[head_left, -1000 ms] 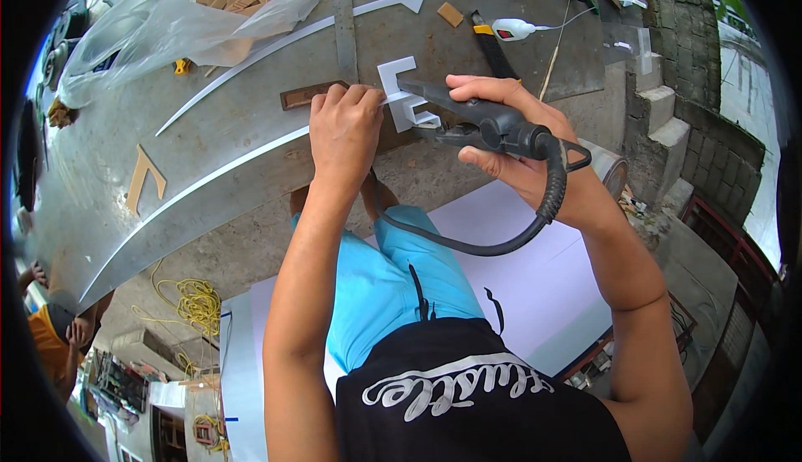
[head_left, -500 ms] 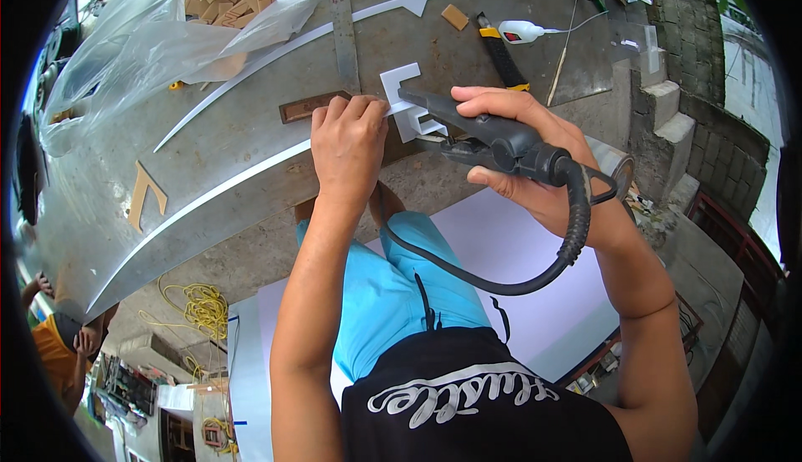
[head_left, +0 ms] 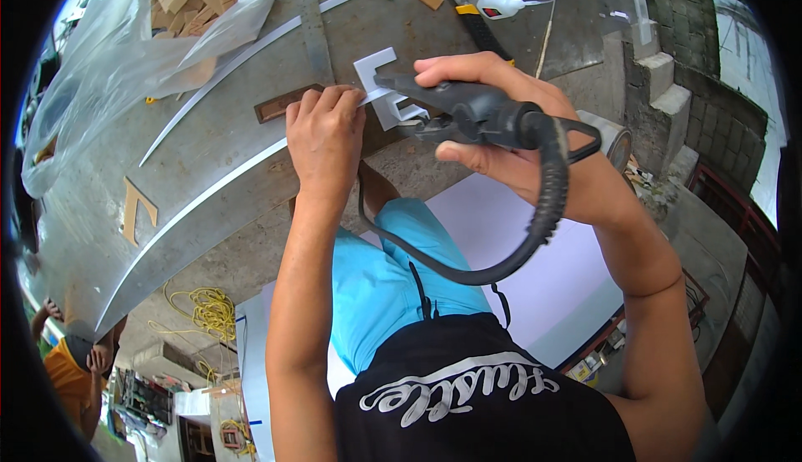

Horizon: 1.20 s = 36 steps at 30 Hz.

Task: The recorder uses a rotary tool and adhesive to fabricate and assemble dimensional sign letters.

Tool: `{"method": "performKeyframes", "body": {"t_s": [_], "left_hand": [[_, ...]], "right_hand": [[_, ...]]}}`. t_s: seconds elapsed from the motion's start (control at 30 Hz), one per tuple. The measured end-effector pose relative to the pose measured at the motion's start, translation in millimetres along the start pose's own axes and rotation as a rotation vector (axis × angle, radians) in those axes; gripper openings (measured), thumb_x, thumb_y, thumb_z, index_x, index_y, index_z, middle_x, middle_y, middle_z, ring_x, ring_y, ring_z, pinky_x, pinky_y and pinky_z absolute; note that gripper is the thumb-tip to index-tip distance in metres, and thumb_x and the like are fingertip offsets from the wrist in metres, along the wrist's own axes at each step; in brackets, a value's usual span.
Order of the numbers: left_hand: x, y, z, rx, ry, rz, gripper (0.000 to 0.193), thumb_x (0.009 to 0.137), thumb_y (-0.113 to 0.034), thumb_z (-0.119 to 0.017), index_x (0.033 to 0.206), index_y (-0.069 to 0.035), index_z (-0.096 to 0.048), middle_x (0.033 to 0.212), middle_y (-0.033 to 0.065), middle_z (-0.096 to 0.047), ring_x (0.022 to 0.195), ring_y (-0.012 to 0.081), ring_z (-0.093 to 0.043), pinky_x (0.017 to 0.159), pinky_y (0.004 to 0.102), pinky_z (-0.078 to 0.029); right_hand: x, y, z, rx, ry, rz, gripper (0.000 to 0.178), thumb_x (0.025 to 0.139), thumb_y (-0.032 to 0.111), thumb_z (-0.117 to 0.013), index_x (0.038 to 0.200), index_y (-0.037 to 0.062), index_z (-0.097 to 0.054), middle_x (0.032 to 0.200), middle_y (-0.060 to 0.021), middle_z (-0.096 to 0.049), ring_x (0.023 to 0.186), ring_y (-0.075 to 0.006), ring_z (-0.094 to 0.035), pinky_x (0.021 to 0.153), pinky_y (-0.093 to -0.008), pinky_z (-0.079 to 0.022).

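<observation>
since the earlier frame our view has slid, so the bench sits further left; otherwise little has shifted. our left grip is closed over a white strip that runs along the bench's near edge. our right grip wraps a corded black tool, its jaws apart, at a white bracket-shaped piece beside that edge (whether piece and strip are joined, we can't tell). as far as we see, the piece already has square corners; the strip toward the bench's left end has none.
</observation>
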<state>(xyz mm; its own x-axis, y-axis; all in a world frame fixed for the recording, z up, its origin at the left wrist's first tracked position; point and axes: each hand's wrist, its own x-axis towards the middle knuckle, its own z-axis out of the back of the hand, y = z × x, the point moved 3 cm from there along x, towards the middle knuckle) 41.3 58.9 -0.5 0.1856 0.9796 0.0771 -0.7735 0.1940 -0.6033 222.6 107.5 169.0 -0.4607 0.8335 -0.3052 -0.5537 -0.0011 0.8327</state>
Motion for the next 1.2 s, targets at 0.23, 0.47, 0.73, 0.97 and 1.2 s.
{"method": "performKeyframes", "body": {"t_s": [0.23, 0.47, 0.73, 0.97, 1.2], "left_hand": [[0, 2, -2, 0.026, -0.001, -0.006, 0.018, 0.081, -0.011, -0.079, 0.098, -0.013, -0.074, 0.103, -0.0028, -0.074, 0.093, 0.0216, -0.066, 0.084, 0.0391, -0.048], [6, -7, 6, 0.029, 0.048, 0.055, 0.026, 0.081, -0.011, -0.079, 0.107, -0.015, -0.075, 0.102, -0.0019, -0.073, 0.093, 0.0224, -0.065, 0.084, 0.0393, -0.047], [7, -7, 3, 0.001, 0.096, 0.064, 0.045, 0.079, -0.009, -0.078, 0.123, -0.019, -0.076, 0.099, -0.0005, -0.071, 0.093, 0.0235, -0.064, 0.083, 0.0395, -0.046], [10, -9, 4, 0.020, 0.136, 0.065, 0.047, 0.082, -0.008, -0.070, 0.127, -0.022, -0.075, 0.099, 0.0000, -0.071, 0.093, 0.0238, -0.063, 0.084, 0.0386, -0.044], [8, -9, 8, -0.005, 0.184, 0.109, 0.046, 0.087, -0.017, -0.066, 0.131, -0.025, -0.075, 0.102, -0.0035, -0.071, 0.097, 0.0206, -0.063, 0.088, 0.0364, -0.045]], "right_hand": [[3, 2, -2, -0.012, 0.006, 0.078, 0.052, 0.083, 0.000, -0.078, 0.131, 0.0026, -0.057, 0.119, -0.0167, -0.066, 0.110, -0.0385, -0.067, 0.094, -0.0433, -0.053], [3, 5, -2, -0.017, -0.005, 0.056, 0.048, 0.086, 0.005, -0.078, 0.129, 0.0031, -0.058, 0.114, -0.0173, -0.066, 0.107, -0.0403, -0.066, 0.093, -0.0457, -0.054], [-3, 5, -9, -0.048, -0.003, 0.062, 0.056, 0.083, 0.001, -0.077, 0.135, 0.0017, -0.054, 0.134, -0.0200, -0.062, 0.126, -0.0422, -0.061, 0.106, -0.0477, -0.052], [-9, 8, -10, 0.000, 0.047, 0.061, 0.063, 0.079, -0.004, -0.075, 0.137, -0.0036, -0.050, 0.144, -0.0244, -0.051, 0.134, -0.0441, -0.053, 0.112, -0.0475, -0.047], [-11, 7, -22, 0.015, 0.015, 0.067, 0.050, 0.087, -0.002, -0.069, 0.132, -0.0116, -0.049, 0.135, -0.0326, -0.051, 0.129, -0.0460, -0.056, 0.104, -0.0444, -0.054]]}}
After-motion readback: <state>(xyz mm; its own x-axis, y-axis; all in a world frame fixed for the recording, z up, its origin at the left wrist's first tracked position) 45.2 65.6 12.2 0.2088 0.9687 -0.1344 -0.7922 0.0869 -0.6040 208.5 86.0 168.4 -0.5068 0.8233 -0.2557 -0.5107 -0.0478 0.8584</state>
